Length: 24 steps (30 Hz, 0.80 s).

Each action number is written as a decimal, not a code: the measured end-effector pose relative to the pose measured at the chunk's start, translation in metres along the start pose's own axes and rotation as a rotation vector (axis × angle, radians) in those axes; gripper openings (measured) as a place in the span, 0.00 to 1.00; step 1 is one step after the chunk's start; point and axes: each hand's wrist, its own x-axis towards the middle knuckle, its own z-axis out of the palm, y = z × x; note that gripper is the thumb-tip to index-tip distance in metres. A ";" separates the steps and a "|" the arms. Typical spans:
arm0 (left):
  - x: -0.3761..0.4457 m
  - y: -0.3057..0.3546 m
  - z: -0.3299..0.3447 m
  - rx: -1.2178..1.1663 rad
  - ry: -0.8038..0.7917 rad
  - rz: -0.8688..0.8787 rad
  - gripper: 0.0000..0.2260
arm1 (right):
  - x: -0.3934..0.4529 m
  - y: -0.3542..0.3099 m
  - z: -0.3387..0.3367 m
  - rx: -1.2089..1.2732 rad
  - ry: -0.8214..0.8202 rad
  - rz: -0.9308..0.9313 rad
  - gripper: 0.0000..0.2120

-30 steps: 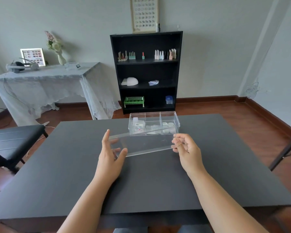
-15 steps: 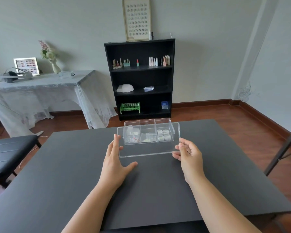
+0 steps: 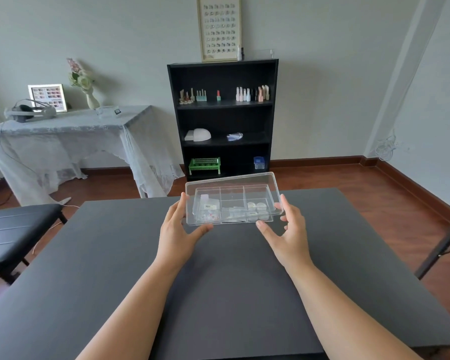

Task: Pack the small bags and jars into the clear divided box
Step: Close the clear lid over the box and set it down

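Head view, landmark the clear divided box (image 3: 233, 203), sitting at the far middle of the black table (image 3: 231, 281). A second ago you held the clear lid (image 3: 231, 181) tilted on edge in front of the box; half a second ago it stood nearly upright, closer in; now it lies flat over the box, its rim overhanging every side; whether it has seated fully, I cannot tell. That reads as the closing step; packing looks done, with nothing loose on the table around the box.

Inside the box: small bags (image 3: 208, 210) in the left compartment, one showing a printed label; round jars (image 3: 256, 207) in the right compartment; more clear packets in the near middle compartment, too faint to name; the far middle compartment appears empty.

Your left hand (image 3: 177, 229) sits at the box's near-left corner, fingers up along the left edge, thumb reaching under the near edge; it touches the lid but is spread, not clenched. Your right hand (image 3: 289, 235) sits at the near-right corner, fingers splayed and loose; fingertips meet the right edge, thumb near the front rim; the hold looks like a light steadying touch, close to letting go.

Behind the box, well apart: a black bookshelf (image 3: 222, 118).
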 end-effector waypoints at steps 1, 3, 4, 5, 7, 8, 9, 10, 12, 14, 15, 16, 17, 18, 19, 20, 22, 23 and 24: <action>0.004 -0.001 0.002 -0.002 0.003 -0.013 0.44 | 0.003 0.001 0.001 -0.034 0.009 -0.022 0.34; 0.011 -0.004 0.006 0.015 0.016 -0.025 0.43 | 0.011 0.005 0.002 -0.075 0.054 -0.021 0.30; 0.013 -0.004 0.010 0.031 0.026 -0.024 0.43 | 0.015 0.006 0.002 -0.089 0.068 -0.010 0.28; 0.014 -0.004 0.013 0.041 0.037 -0.024 0.43 | 0.018 0.008 0.002 -0.100 0.068 -0.001 0.27; 0.016 -0.005 0.020 0.044 0.051 -0.035 0.42 | 0.024 0.011 0.003 -0.115 0.047 0.013 0.26; 0.017 -0.007 0.023 0.046 0.049 -0.047 0.42 | 0.027 0.013 0.004 -0.119 0.035 0.023 0.26; 0.019 -0.009 0.025 0.048 0.039 -0.063 0.42 | 0.029 0.014 0.005 -0.125 0.025 0.033 0.26; 0.021 -0.011 0.026 0.047 0.020 -0.083 0.42 | 0.031 0.016 0.006 -0.134 0.017 0.043 0.26; 0.027 -0.015 0.026 0.028 -0.025 -0.113 0.42 | 0.033 0.018 0.007 -0.148 0.011 0.059 0.25; 0.033 -0.016 0.024 -0.002 -0.064 -0.132 0.41 | 0.034 0.020 0.007 -0.144 -0.001 0.073 0.25; 0.035 -0.016 0.024 -0.016 -0.082 -0.146 0.41 | 0.035 0.021 0.007 -0.143 -0.006 0.081 0.25; 0.037 -0.016 0.024 -0.027 -0.098 -0.162 0.41 | 0.037 0.022 0.008 -0.142 -0.008 0.088 0.24; 0.039 -0.017 0.024 -0.033 -0.111 -0.178 0.41 | 0.038 0.022 0.008 -0.142 -0.010 0.094 0.24; 0.040 -0.017 0.025 -0.034 -0.122 -0.190 0.40 | 0.040 0.023 0.008 -0.141 -0.012 0.100 0.24; 0.042 -0.017 0.025 -0.031 -0.129 -0.200 0.40 | 0.041 0.023 0.009 -0.140 -0.013 0.107 0.24; 0.043 -0.018 0.026 -0.026 -0.134 -0.208 0.40 | 0.042 0.024 0.009 -0.139 -0.014 0.114 0.24; 0.044 -0.018 0.026 -0.016 -0.135 -0.220 0.39 | 0.043 0.025 0.009 -0.142 -0.012 0.131 0.23; 0.045 -0.019 0.027 -0.013 -0.131 -0.226 0.39 | 0.043 0.025 0.010 -0.148 -0.010 0.138 0.23; 0.045 -0.019 0.027 -0.013 -0.127 -0.231 0.39 | 0.044 0.025 0.010 -0.157 -0.006 0.143 0.23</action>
